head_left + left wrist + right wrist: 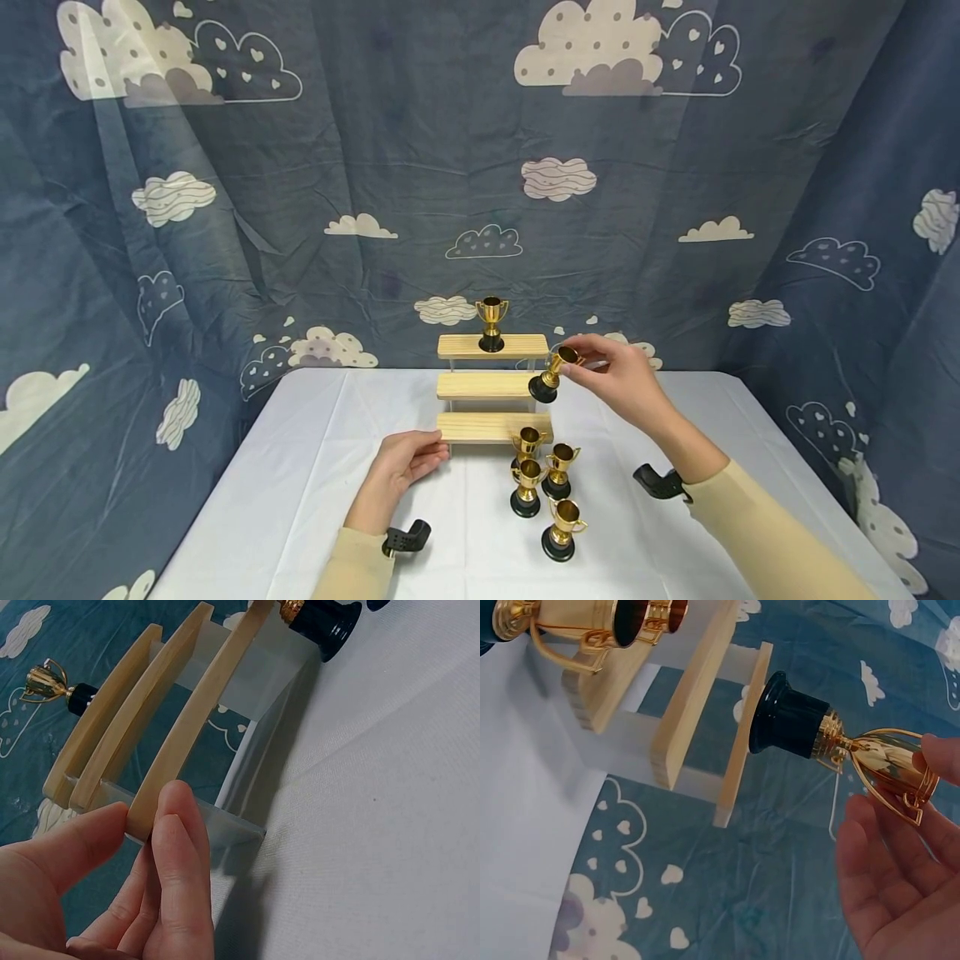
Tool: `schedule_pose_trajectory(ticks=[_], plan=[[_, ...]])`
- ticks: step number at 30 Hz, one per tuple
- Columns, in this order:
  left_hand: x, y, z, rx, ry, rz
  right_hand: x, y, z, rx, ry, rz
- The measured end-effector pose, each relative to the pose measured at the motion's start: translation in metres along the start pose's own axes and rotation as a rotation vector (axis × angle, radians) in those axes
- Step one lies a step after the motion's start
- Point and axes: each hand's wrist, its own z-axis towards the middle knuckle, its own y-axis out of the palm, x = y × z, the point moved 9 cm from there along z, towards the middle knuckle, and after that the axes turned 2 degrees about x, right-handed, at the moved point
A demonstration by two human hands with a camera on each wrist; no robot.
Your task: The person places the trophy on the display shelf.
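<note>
A three-step display stand (487, 427) with wooden shelves and clear side panels stands at the back of the table. My left hand (408, 460) pinches the left end of its lowest shelf (191, 724) between thumb and fingers. My right hand (626, 383) holds a small gold trophy cup (557, 373) with a black base by its cup, tilted, beside the right end of the middle shelf. In the right wrist view that held trophy (885, 761) has its black base toward the shelves. Another trophy (491, 323) stands upright on the top shelf.
Several more trophies (559, 530) stand on the white table (337, 483) in front of the stand's right side. A dark blue curtain (420, 167) with cloud prints hangs behind and along both sides. Each wrist wears a black camera mount (660, 482).
</note>
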Motion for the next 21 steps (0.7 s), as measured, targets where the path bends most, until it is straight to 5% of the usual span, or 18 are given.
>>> schedule_pose_trajectory(ticks=[21], plan=[[-0.001,-0.001,0.001,0.008,0.01,0.0,-0.021,0.023,0.019,-0.045,-0.051,0.057]])
